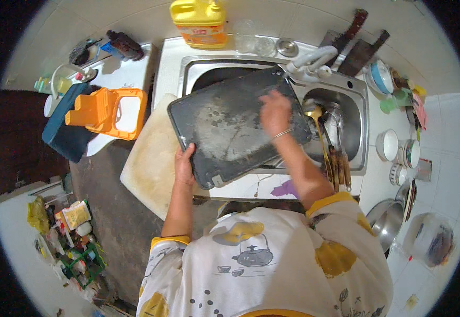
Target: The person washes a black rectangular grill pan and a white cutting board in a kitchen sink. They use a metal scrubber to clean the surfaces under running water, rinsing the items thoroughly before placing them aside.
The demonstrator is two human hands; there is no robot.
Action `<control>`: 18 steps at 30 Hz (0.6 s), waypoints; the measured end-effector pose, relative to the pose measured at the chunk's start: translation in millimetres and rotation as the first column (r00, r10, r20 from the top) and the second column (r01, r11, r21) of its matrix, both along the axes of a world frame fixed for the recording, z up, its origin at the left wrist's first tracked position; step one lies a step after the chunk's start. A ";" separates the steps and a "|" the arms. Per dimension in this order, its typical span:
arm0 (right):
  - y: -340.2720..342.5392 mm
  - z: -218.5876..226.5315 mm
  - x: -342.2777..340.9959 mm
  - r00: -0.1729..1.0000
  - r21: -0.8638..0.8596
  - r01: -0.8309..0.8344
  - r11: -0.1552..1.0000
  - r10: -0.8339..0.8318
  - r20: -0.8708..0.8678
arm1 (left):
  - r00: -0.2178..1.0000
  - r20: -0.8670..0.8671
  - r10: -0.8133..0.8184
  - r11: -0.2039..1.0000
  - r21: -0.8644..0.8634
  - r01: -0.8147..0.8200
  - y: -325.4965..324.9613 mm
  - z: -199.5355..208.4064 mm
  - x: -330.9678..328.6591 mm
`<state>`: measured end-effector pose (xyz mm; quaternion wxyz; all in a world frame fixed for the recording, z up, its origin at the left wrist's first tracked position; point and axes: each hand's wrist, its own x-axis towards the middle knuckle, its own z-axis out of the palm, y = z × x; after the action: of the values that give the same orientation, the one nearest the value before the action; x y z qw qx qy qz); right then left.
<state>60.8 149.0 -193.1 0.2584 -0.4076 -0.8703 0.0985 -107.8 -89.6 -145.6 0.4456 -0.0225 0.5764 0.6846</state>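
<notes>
My left hand [184, 165] grips the lower left edge of a black cutting board [229, 120], with the thumb over its top face. The board lies tilted across the sink, and its surface is wet with a pale, worn patch in the middle. Over the board's right part is my right hand [276, 112], blurred, its fingers bent toward the surface. Whether it holds anything cannot be made out. Just beyond the board stands the white faucet [310, 62]. A large cream cutting board [153, 158] leans at the counter's front left, partly behind my left hand.
The right sink basin [352, 116] holds ladles and other wooden-handled utensils [341, 166]. Two cleavers [364, 53] lean at the back wall, near a yellow jug [198, 24]. Bowls [387, 145] line the right side. An orange plastic container [105, 113] sits at left.
</notes>
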 end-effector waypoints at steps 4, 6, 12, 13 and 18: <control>-96.1 30.2 -1.6 0.956 -0.035 -0.268 0.963 0.261 -0.135 | 1.000 -0.023 -0.011 0.999 -0.035 0.010 -4.8 -10.8 -5.1; -81.1 32.3 26.3 0.980 -0.106 -0.197 0.975 0.194 -0.040 | 0.998 -0.062 -0.022 0.996 -0.092 0.016 -10.6 -27.4 -9.8; -21.3 -0.7 86.9 0.971 -0.058 0.197 0.979 -0.203 -0.123 | 0.982 -0.188 -0.007 0.988 -0.155 -0.022 -8.5 -30.5 -0.8; -33.1 -4.0 72.8 0.979 -0.102 0.129 0.986 -0.143 -0.142 | 0.979 -0.204 0.000 0.988 -0.151 -0.032 -5.6 -29.5 -1.3; -48.1 19.0 44.6 0.969 -0.230 -0.208 0.951 0.169 -0.179 | 0.934 -0.331 0.134 0.985 -0.061 -0.162 -4.1 -36.2 -10.7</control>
<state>105.4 100.9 -174.1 0.2629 -0.3424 -0.8631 0.2622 -118.5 -93.6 -181.9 0.2900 0.0282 0.6681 0.6847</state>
